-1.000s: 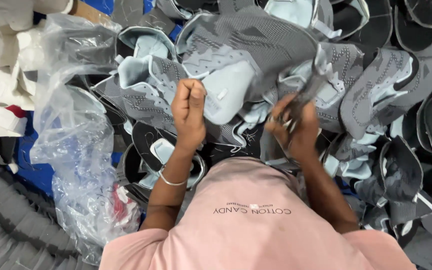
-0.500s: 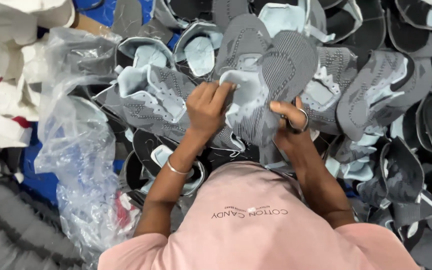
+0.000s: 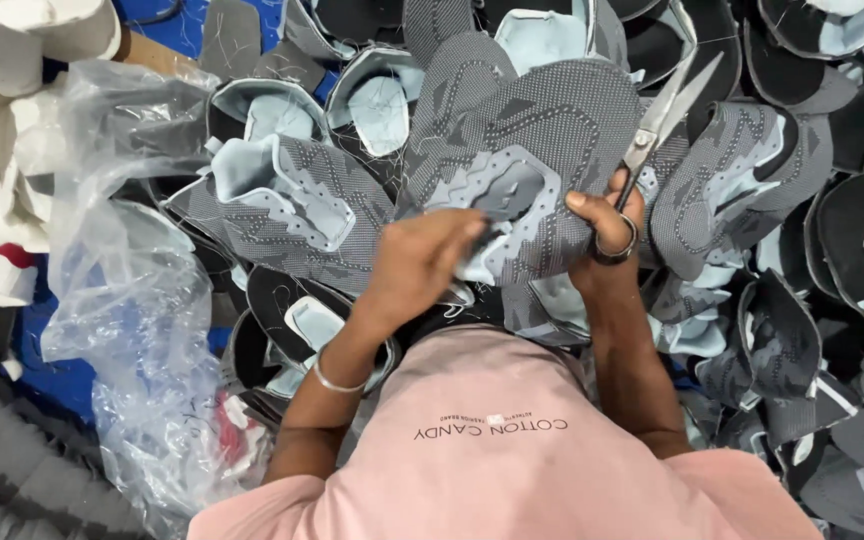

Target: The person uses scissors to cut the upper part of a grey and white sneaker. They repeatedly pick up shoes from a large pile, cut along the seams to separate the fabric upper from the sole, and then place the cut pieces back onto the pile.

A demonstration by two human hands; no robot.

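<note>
Holding a grey knit upper (image 3: 542,160) flat above the pile (image 3: 792,300), left hand (image 3: 422,265) clamps fingers on its lower edge for tension while right hand (image 3: 607,235) pinches it, scissors (image 3: 667,110) parked open, pointing away.

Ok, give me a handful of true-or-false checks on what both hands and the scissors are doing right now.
1. The right hand holds scissors. True.
2. The scissor blades are shut. False: they stand apart, pointing up.
3. The left hand rests on the grey knit shoe upper. True.
4. The left wrist is bare. False: it wears a thin bangle.
5. A clear plastic bag lies at the left. True.
</note>
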